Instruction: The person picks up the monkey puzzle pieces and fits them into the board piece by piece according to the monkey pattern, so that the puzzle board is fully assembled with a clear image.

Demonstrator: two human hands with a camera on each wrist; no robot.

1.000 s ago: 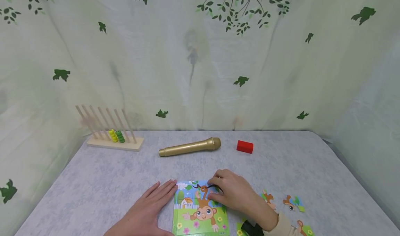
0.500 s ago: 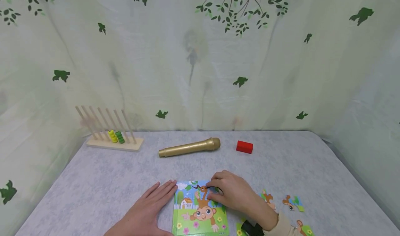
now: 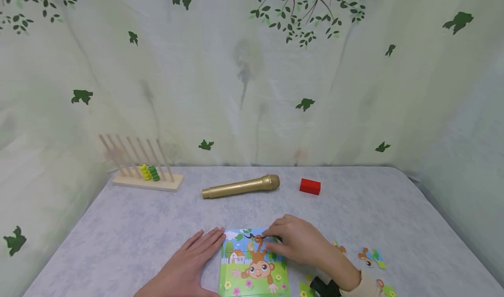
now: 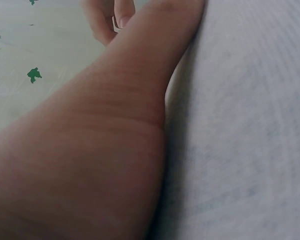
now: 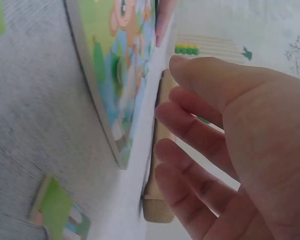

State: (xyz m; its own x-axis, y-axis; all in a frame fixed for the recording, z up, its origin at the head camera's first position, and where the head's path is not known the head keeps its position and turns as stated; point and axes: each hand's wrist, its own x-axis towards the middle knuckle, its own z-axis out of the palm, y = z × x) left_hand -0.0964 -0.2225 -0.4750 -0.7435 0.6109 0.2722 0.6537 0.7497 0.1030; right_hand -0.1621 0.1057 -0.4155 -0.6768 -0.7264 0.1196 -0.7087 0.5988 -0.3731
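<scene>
A monkey picture puzzle [image 3: 252, 262] lies on the table at the bottom middle of the head view. My left hand [image 3: 189, 262] rests along its left edge with straight fingers; in the left wrist view the forearm [image 4: 110, 125] fills much of the picture. Over the puzzle's upper right corner is my right hand [image 3: 301, 240], its fingers bent. Seen from the right wrist, the thumb [image 5: 205, 75] and the loosely curled fingers stand apart with nothing between them, beside the puzzle [image 5: 115, 65]. Loose puzzle pieces [image 3: 372, 258] lie to the right, one partly under the right forearm.
Behind the puzzle lie a gold toy microphone [image 3: 241, 186] and a red block [image 3: 310, 186]. A wooden peg rack [image 3: 147, 182] with yellow and green beads stands at the back left. A leaf-printed curtain [image 3: 252, 91] hangs behind the table.
My right hand and forearm have shifted slightly to the right, covering more of one loose piece. The left hand still rests at the puzzle's edge. The head view has shifted a little.
</scene>
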